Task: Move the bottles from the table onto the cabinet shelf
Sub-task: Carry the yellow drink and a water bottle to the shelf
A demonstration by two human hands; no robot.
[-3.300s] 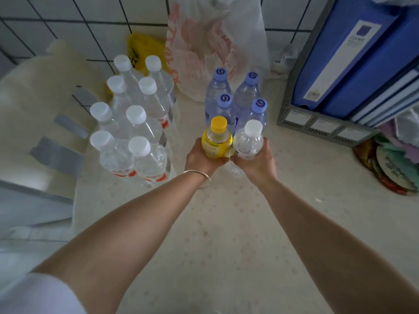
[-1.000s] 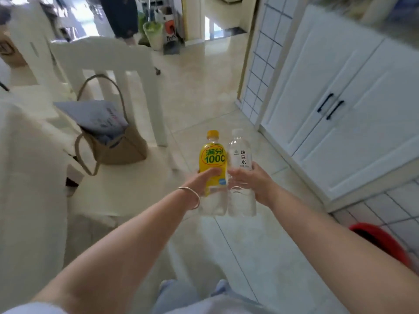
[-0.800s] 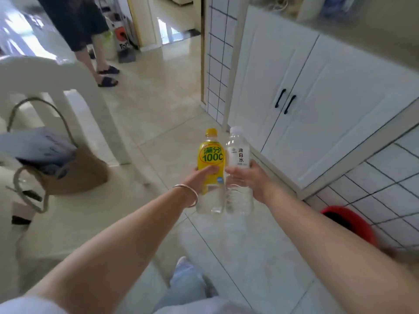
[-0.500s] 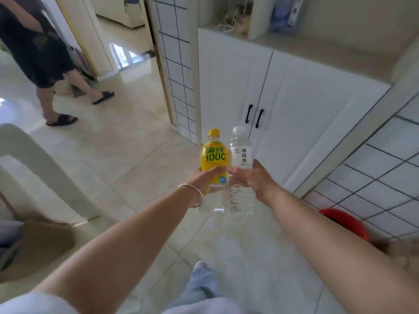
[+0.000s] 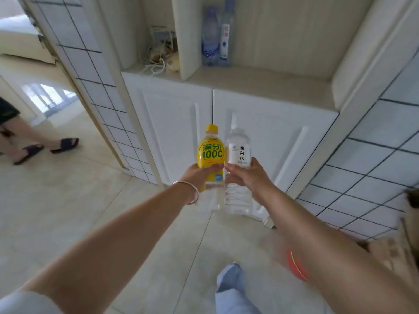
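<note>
My left hand (image 5: 197,175) grips a yellow-labelled bottle (image 5: 210,152) with a yellow cap, held upright. Right beside it my right hand (image 5: 246,176) grips a clear water bottle (image 5: 239,150) with a white label, also upright. Both bottles hang in the air in front of the white cabinet doors (image 5: 256,141), below the open cabinet shelf (image 5: 260,81). Two blue-tinted bottles (image 5: 216,37) stand at the back left of that shelf.
A narrower shelf niche to the left holds tangled cords (image 5: 158,60). A tiled pillar (image 5: 90,75) stands left of the cabinet and a tiled wall (image 5: 374,155) to the right. Another person's legs in dark slippers (image 5: 45,146) are at the far left. A red bowl (image 5: 297,266) lies on the floor.
I have carried both bottles from the table across the room. The view has turned and drawn closer, so the cabinet's open shelf has come into sight above the doors.
</note>
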